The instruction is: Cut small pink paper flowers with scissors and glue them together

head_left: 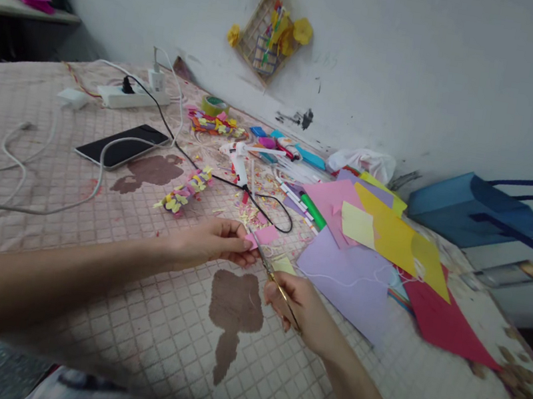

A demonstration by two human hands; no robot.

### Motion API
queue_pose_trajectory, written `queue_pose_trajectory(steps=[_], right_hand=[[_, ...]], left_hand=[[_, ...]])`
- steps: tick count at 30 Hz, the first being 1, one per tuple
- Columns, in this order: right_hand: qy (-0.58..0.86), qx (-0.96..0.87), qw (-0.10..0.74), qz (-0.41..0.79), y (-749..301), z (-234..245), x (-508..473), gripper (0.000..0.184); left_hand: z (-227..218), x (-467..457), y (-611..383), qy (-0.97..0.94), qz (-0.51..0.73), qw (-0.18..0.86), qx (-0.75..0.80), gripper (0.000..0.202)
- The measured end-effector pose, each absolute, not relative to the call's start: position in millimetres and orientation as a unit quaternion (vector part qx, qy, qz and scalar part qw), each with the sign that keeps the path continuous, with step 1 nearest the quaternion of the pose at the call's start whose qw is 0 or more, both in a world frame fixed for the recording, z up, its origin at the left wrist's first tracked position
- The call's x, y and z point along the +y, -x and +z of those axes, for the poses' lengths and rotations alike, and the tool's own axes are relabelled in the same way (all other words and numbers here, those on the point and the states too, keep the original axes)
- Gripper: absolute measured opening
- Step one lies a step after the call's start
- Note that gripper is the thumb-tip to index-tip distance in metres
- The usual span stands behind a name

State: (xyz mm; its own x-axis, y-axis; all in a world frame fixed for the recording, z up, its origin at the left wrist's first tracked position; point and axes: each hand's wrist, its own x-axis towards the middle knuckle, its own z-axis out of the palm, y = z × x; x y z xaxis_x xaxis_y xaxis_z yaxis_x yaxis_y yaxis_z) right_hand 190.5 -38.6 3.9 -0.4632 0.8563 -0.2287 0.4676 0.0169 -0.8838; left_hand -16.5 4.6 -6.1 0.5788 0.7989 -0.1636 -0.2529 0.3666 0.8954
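Observation:
Pinched between the fingers of my left hand (219,239) is a small piece of pink paper (267,235). My right hand (298,302) grips a pair of scissors (278,284) with gold-coloured handles. The scissor blades point away from me and lie against the pink paper; whether they are parted is too small to tell. A pale yellow paper piece (284,264) lies just beyond my right hand. Left of the paper scraps rests a strip covered with small paper flowers (185,192).
A white glue gun (239,161) with a black cord stands among paper scraps. Coloured paper sheets (339,278) spread to the right, near a blue bag (472,208). On the left are a tablet-like device (123,144), white cables (23,168) and a power strip (131,97). Green tape (214,106) sits by the wall.

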Motion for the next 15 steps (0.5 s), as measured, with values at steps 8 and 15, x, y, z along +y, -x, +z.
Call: queue_pose_trajectory(steps=[8, 15], right_hand=[[0.492, -0.68, 0.206, 0.503, -191, 1, -37, 0.032], [0.505, -0.625, 0.295, 0.517, -178, 4, -38, 0.025]], left_hand=[[-5, 4, 17, -0.452, 0.344, 0.767, 0.297, 0.016], [-7, -4, 13, -0.527, 0.312, 0.729, 0.306, 0.015]])
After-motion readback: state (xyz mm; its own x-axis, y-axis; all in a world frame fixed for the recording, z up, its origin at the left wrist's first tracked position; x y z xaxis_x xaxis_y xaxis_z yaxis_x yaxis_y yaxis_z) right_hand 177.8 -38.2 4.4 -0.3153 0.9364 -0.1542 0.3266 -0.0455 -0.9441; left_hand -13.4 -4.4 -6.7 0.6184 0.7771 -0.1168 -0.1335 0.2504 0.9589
